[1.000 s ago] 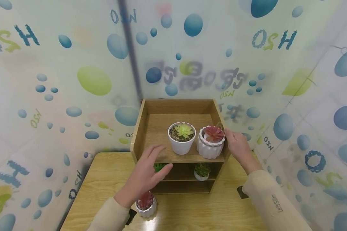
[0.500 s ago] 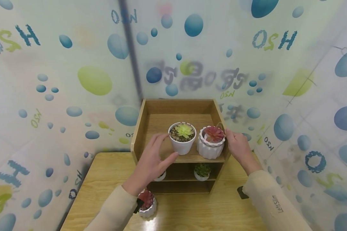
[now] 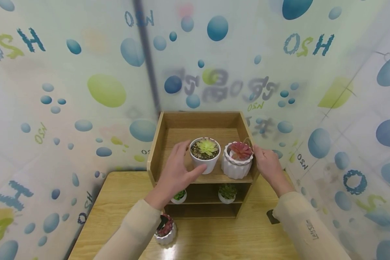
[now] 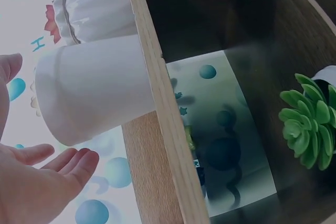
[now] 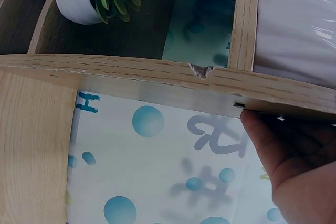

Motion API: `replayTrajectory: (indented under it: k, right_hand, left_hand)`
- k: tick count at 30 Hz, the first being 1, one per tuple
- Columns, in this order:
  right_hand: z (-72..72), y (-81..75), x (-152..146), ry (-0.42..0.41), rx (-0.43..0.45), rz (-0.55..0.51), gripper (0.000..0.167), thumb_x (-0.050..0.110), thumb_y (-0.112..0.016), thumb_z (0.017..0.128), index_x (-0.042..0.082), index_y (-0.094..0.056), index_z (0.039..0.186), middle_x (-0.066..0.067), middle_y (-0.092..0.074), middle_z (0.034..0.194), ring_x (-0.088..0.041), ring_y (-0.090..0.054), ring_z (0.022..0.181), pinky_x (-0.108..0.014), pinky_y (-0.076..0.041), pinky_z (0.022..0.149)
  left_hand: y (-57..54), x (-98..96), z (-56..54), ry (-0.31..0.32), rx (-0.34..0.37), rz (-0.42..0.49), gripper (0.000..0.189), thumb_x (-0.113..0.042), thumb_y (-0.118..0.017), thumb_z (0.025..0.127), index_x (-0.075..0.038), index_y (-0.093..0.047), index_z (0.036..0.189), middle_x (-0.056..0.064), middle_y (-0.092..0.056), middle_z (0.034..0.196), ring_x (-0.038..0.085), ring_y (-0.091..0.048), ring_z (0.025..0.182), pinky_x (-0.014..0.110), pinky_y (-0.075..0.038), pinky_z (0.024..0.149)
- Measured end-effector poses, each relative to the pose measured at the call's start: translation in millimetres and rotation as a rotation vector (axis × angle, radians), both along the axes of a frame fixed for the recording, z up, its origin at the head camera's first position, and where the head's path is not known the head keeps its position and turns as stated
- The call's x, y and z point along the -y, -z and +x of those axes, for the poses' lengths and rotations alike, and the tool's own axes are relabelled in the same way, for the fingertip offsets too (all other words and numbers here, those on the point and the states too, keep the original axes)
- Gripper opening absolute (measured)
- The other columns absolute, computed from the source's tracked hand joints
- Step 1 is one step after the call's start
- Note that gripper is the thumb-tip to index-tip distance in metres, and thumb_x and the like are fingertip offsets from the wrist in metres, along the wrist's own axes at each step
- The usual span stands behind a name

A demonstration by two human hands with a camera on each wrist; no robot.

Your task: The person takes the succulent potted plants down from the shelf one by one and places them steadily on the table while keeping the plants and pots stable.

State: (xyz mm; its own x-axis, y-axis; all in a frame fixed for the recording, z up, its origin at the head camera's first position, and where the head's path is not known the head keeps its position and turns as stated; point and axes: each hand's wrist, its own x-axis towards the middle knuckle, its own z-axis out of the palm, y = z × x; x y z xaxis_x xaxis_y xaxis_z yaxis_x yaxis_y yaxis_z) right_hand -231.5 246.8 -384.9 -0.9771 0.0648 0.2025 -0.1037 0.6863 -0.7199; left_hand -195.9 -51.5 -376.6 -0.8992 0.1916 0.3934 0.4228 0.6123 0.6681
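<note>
My left hand reaches round the left side of a smooth white pot that holds a light-green succulent. Its thumb overlaps the pot's front in the head view; in the left wrist view, spread fingers are close to the pot with a gap. The pot stands on the top tier of a wooden shelf. My right hand grips the shelf's right side panel, its thumb against the outer face. Beside that panel stands a fluted white pot with a red succulent.
Below, two small green succulents in white pots occupy the middle tier. A fluted pot with a red plant stands on the wooden table, partly behind my left wrist. Patterned curtain encloses the back and sides.
My left hand has moved right and up, from beside the shelf's front to round the smooth white pot. The right hand, the shelf and the pots have kept their places.
</note>
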Motion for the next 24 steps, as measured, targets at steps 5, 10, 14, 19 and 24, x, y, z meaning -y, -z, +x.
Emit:
replayTrajectory:
  k: [5,10,14,19,24]
  right_hand:
    - [-0.3,0.3,0,-0.006,-0.002,0.000,0.059,0.034,-0.037,0.110,0.014,-0.037,0.054,0.002,-0.038,0.053,-0.021,-0.040,0.057,-0.034,-0.035,0.056]
    - [-0.8,1.2,0,-0.006,-0.016,0.000,0.059,0.033,-0.037,0.110,0.015,-0.036,0.054,0.002,-0.035,0.054,-0.022,-0.040,0.059,-0.034,-0.035,0.057]
    - [-0.8,1.5,0,-0.009,-0.022,-0.007,0.059,0.032,-0.038,0.110,0.015,-0.035,0.053,0.003,-0.034,0.053,-0.021,-0.038,0.058,-0.034,-0.034,0.056]
    - [-0.4,1.3,0,-0.012,-0.018,-0.008,0.059,0.032,-0.038,0.110,0.015,-0.035,0.053,0.003,-0.033,0.054,-0.020,-0.037,0.057,-0.033,-0.033,0.056]
    - [-0.2,1.1,0,-0.014,-0.013,-0.007,0.059,0.033,-0.038,0.110,0.015,-0.034,0.054,0.003,-0.033,0.054,-0.020,-0.037,0.057,-0.034,-0.033,0.056]
  left_hand:
    - [-3.4,-4.9,-3.8,-0.016,0.071,0.017,0.090,-0.041,-0.085,0.085,-0.008,-0.040,0.155,0.011,-0.046,0.150,0.027,-0.048,0.137,0.052,-0.041,0.114]
    - [-6.9,-9.5,-7.9,-0.023,0.105,0.028,0.094,-0.044,-0.085,0.084,-0.009,-0.038,0.157,0.010,-0.045,0.151,0.027,-0.048,0.136,0.053,-0.043,0.113]
    - [-9.1,-12.6,-11.2,-0.023,0.119,0.021,0.096,-0.046,-0.085,0.083,-0.007,-0.038,0.157,0.011,-0.045,0.151,0.028,-0.049,0.135,0.052,-0.043,0.113]
    - [-9.5,-15.8,-14.9,-0.034,0.158,0.003,0.100,-0.051,-0.084,0.082,-0.008,-0.035,0.159,0.010,-0.042,0.153,0.029,-0.047,0.137,0.052,-0.042,0.113]
    - [-5.8,-19.4,-20.3,-0.040,0.186,-0.007,0.102,-0.050,-0.084,0.083,-0.005,-0.034,0.159,0.011,-0.042,0.154,0.029,-0.048,0.136,0.052,-0.043,0.113]
